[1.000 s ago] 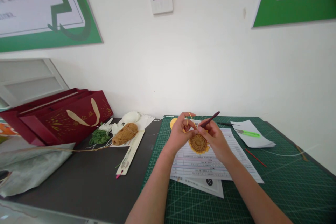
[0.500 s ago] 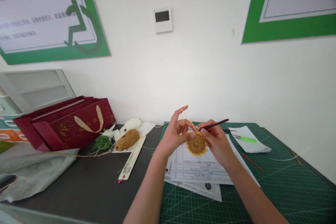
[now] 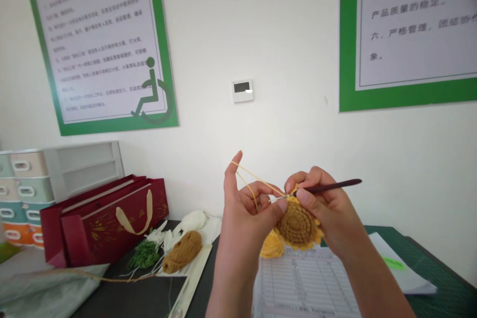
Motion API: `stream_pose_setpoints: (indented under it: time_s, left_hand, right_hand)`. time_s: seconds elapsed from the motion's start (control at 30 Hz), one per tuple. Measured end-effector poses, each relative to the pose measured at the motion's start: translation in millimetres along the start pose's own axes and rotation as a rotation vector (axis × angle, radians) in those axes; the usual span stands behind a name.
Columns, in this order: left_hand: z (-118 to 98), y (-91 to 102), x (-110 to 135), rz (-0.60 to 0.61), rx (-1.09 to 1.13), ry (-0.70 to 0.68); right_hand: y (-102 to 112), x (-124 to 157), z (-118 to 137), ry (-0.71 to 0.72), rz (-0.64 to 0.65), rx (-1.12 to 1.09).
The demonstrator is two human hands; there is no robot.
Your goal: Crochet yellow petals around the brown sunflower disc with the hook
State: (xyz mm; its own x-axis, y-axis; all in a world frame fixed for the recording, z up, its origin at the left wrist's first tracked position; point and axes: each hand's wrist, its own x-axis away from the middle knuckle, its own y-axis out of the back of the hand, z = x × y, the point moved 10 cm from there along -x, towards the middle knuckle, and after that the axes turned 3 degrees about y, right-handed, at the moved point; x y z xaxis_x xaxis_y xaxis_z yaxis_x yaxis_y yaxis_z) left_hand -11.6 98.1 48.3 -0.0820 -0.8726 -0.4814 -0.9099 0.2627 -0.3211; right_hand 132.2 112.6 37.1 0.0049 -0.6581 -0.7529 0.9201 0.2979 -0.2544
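Note:
My left hand (image 3: 248,206) stands raised, with a thin yellow yarn (image 3: 257,176) running over its upright index finger and around the other fingers. Its thumb presses on the top edge of a round crocheted sunflower (image 3: 298,226) with a brown centre and yellow petals. My right hand (image 3: 326,211) pinches the sunflower's far side and a dark crochet hook (image 3: 328,188), whose tip sits in the stitches at the sunflower's top. Below the sunflower, a yellow yarn ball (image 3: 272,247) is partly hidden behind my hands.
A printed form (image 3: 301,283) lies under my hands on a green cutting mat (image 3: 447,295). To the left, on a dark table (image 3: 137,298), are a brown yarn ball (image 3: 182,252), green yarn (image 3: 143,254) and a red gift bag (image 3: 104,223).
The view has tipped upward, showing more wall and less table. Both hands have risen with the sunflower, and the hook now points right rather than up and right.

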Motion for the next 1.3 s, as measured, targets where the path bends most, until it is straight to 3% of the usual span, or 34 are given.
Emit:
stream_pose_setpoints:
  time_s: [0.17,0.47,0.87,1.13,1.3]
  left_hand:
    - [-2,10.2,3,-0.037,-0.020,0.046]
    - [-10,9.6,14,-0.065,-0.048,0.022]
    - [-10,19.3,15,-0.064,0.018,0.122]
    - [-12,16.8,17,-0.027,-0.017,0.124]
    - [-12,15.4,18,-0.029,-0.088,0.104]
  right_hand:
    - [-4,2,1,0.006,0.034,0.011]
    - [-9,11,11,0.009,-0.042,0.020]
    - [-19,17,6,-0.018,-0.108,-0.051]
    - [-25,16,11,0.076,-0.030,-0.058]
    - [-28,15,4,0.056,0.034,-0.219]
